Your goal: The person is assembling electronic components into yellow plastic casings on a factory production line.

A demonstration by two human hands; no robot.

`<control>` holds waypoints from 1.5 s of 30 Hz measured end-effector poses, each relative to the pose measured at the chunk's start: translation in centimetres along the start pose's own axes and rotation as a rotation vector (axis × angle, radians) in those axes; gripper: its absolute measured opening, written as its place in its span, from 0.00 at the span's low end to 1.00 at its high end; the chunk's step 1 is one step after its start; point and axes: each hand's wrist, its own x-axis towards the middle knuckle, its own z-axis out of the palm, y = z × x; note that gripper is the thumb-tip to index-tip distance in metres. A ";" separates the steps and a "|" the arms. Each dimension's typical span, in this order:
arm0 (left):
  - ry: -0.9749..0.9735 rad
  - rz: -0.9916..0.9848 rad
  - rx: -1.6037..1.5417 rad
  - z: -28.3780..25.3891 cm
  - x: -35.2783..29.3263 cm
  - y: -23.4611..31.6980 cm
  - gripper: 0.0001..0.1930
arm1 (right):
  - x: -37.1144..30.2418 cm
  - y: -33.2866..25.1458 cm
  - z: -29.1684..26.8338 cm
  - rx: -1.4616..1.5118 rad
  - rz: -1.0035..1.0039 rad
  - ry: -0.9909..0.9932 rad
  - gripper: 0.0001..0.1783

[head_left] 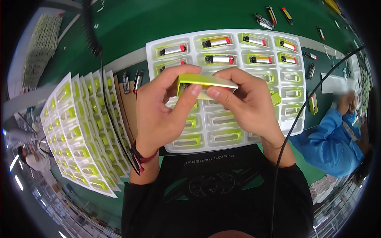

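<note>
Above a white plastic tray (174,146), both my hands hold a yellow-green and white plastic case (204,80). My left hand (160,107) is closed round its left end, thumb on the near side. My right hand (250,101) pinches the tapering right end between thumb and fingers. A bit of red shows inside the case next to my right thumb; the rest of its inside is hidden. In the tray's far rows, silver cells with red ends and black wires (219,59) lie in yellow-green cases. The nearer pockets hold cases (225,136) without cells.
Stacked white trays (81,131) of green cases stand tilted at the left. Loose cells (138,80) lie on the green table (131,25) around the tray. A black cable (295,119) crosses at the right. A co-worker in a blue sleeve (325,142) sits on the right.
</note>
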 end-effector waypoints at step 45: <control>0.205 0.049 0.635 -3.4 -1.0 -8.6 0.12 | 10.0 1.4 -4.6 0.494 0.077 -0.042 0.18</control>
